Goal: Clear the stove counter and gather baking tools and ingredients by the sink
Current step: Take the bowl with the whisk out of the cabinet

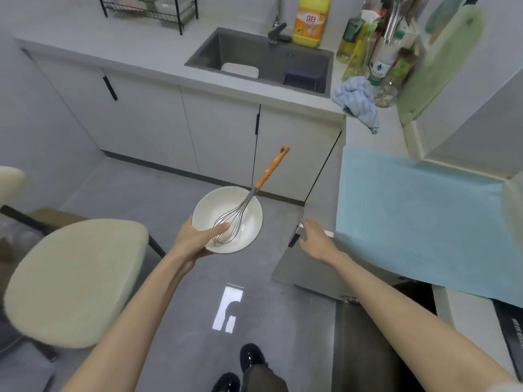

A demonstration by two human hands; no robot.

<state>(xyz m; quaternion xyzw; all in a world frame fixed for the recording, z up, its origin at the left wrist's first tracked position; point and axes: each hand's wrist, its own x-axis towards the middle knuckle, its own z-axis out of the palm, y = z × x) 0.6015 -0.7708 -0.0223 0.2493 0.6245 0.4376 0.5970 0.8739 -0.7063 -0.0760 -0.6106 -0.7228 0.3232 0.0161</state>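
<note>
My left hand (195, 239) grips a white bowl (246, 222) by its near rim, held over the floor. A wire whisk (256, 190) with an orange handle lies in the bowl, its handle sticking out over the far rim; my thumb presses on the wires. To the right, my right hand (317, 241) hovers with fingers spread and nothing in it, at the edge of the counter (319, 210). A light blue cloth sheet (418, 216) covers that counter. The dark sink (263, 60) lies ahead in the far counter.
A cream chair (73, 281) stands at my left. Inside the sink sit a white tray (240, 69) and a dark item. A yellow detergent bottle (310, 21), several bottles (382, 58), a blue rag (356, 97) and a green cutting board (441, 63) crowd the corner. A wire rack (147, 9) stands far left.
</note>
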